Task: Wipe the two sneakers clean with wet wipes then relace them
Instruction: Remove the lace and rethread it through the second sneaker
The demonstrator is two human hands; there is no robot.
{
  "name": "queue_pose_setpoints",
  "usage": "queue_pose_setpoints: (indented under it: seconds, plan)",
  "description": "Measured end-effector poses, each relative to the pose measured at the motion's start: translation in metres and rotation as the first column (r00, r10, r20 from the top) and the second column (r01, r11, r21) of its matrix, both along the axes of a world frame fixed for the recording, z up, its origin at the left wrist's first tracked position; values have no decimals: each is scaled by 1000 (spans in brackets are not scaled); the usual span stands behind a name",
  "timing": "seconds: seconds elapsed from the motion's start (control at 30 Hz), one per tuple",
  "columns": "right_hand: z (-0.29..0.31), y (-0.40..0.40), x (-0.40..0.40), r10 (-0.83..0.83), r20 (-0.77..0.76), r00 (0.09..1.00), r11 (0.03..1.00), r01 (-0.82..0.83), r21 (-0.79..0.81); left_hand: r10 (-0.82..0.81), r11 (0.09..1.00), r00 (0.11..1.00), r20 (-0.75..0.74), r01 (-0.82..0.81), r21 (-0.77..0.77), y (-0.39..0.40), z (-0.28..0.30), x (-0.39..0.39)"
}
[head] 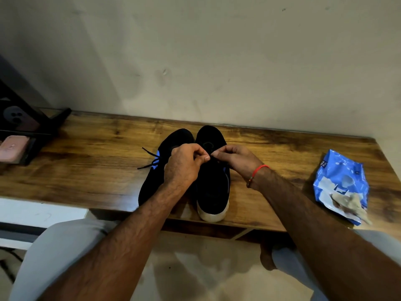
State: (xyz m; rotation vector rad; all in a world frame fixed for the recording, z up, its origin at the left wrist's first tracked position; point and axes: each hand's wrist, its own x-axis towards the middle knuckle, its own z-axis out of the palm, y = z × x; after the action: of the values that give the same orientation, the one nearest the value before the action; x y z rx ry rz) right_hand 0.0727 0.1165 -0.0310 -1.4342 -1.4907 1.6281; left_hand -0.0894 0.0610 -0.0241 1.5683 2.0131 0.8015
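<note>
**A:** What holds what on the table [86, 179]?

**B:** A blue wipes pack [340, 183] lies near the right end, well apart from the shoes. A crumpled, soiled wipe [349, 206] rests on its near end. At the far left stands a black rack [26, 124] with a pink phone [15, 120] leaning in it and a pink case [14, 147] on its lower level.

**A:** Any writing you can read?

**B:** There is small white print on a dark patch at the pack's upper left corner, too small to make out. The pink case has a faint mark, also unreadable.

**A:** And the shoes?

**B:** Two black sneakers sit side by side mid-table, touching, toes toward the wall. The left sneaker [152, 181] shows a blue patch, and its tied lace [148, 159] trails out to the left. The right sneaker [211, 185] has its pale heel sole hanging just over the near edge.

**A:** The hands?

**B:** Both are above the right sneaker's laces. The left hand [184, 166] has its fingers curled, pinching a black lace [214, 158]. The right hand [234, 158], with a red thread on the wrist, pinches the same lace from the other side.

**A:** Room to move?

**B:** Bare wood lies between the shoes and the rack, and between the shoes and the pack. The pack's near end reaches the front edge.
</note>
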Motion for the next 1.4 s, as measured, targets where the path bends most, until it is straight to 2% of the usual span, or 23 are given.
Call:
queue_pose_setpoints:
  seconds: [0.13,0.27,0.47,0.63,0.77,0.87,1.0,1.13,1.4]
  plan:
    - [0,1,1,15,1,1000,1000,-15,-26,4,1000,1000,11,-4,5,0,0,1]
    - [0,2,1,-7,-81,997,990,-4,-138,-5,1000,999,41,5,5,1,2,-2]
    - [1,4,-3,-184,-167,968,956,137,-259,-40,999,997,64,41,-20,3,4,-7]
    - [-5,0,-9,-46,-16,999,997,45,-60,-26,1000,998,63,25,12,1,3,-3]
    - [1,0,-4,9,-2,1000,999,-9,-48,-20,999,998,61,18,29,0,0,0]
    - [2,-1,-2,6,-57,998,995,-11,-98,-39,999,997,72,37,26,1,1,-2]
    - [3,1,-4,-96,-133,987,973,65,-222,-93,985,991,100,106,-134,3,10,-6]
    - [5,1,-6,-210,-168,963,947,158,-281,-113,967,988,101,133,-216,5,18,-18]
    - [10,6,-6,-460,-216,861,829,330,-451,-162,944,973,-164,105,-311,2,11,-26]
